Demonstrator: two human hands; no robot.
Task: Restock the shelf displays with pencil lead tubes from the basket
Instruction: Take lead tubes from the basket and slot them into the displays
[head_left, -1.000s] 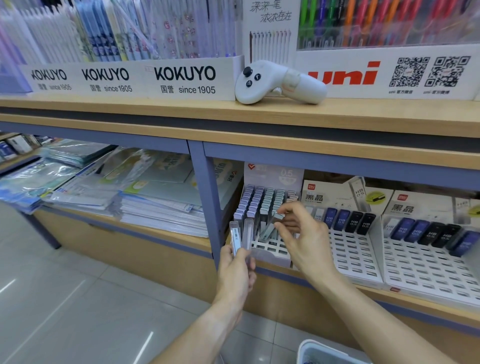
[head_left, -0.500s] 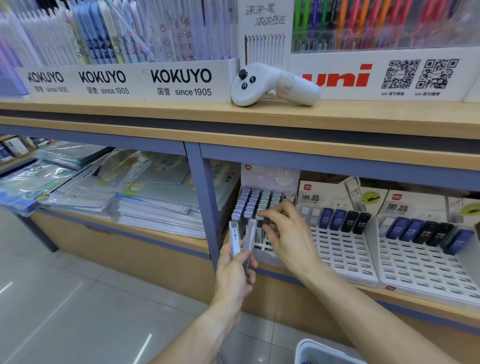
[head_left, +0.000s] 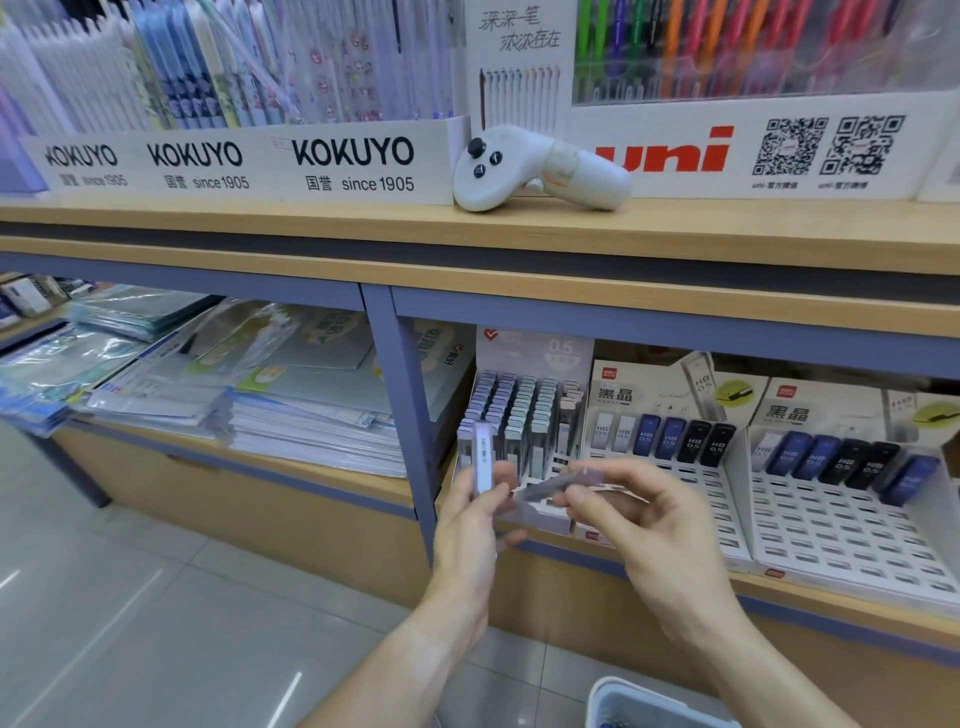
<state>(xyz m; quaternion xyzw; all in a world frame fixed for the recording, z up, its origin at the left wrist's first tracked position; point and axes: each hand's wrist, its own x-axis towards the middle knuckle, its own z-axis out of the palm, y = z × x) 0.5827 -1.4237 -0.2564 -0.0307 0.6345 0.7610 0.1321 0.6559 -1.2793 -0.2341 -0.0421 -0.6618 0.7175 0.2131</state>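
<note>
Shop shelves fill the frame; near the middle the left hand (head_left: 470, 525) holds one lead tube (head_left: 483, 457) upright as spare stock; the right hand (head_left: 649, 525) pinches another tube (head_left: 558, 486) sideways, likely to slot into the tube rack (head_left: 524, 415); the basket (head_left: 649, 704) waits at the bottom edge.

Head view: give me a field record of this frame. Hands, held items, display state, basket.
left hand: holds one upright lead tube
right hand: pinches a second tube, lying roughly level
position: both hands in front of the 0.5 display rack
rack state: back rows filled, front slots open
neighbour trays: one row of HB tubes each, rest of slots bare
basket: rim at bottom edge, contents unclear
top shelf: white controller
</note>
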